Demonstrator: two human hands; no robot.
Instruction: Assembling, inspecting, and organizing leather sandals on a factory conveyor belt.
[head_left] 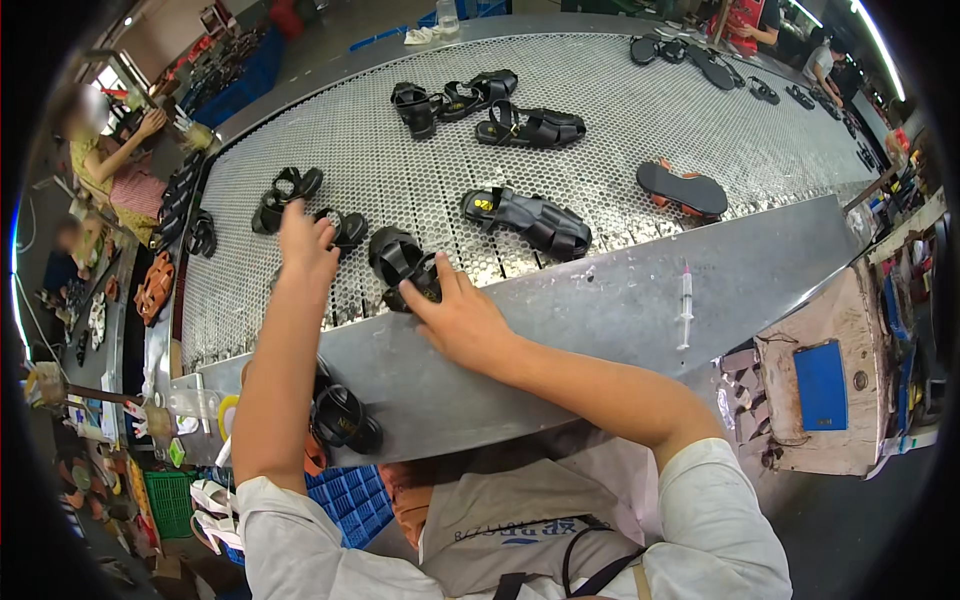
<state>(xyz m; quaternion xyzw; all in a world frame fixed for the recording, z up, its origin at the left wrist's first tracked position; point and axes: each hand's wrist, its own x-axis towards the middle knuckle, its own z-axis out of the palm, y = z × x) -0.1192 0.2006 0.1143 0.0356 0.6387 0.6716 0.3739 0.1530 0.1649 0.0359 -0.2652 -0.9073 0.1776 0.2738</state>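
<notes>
My right hand [455, 318] is closed on a black strappy sandal [398, 262] at the near edge of the perforated metal conveyor [620, 120]. My left hand [305, 240] reaches a little further left, its fingers on a second black sandal [347, 228]. Just beyond it lies a third black sandal [285, 196]. A larger black sandal [528, 220] lies to the right of my right hand, apart from it.
More black sandals [530, 127] lie further up the belt, and one orange-soled sandal [682, 188] sits upside down at right. A syringe [686, 303] rests on the steel ledge [640, 300]. Another black sandal [345, 420] hangs under my left arm. Other people work at left and far right.
</notes>
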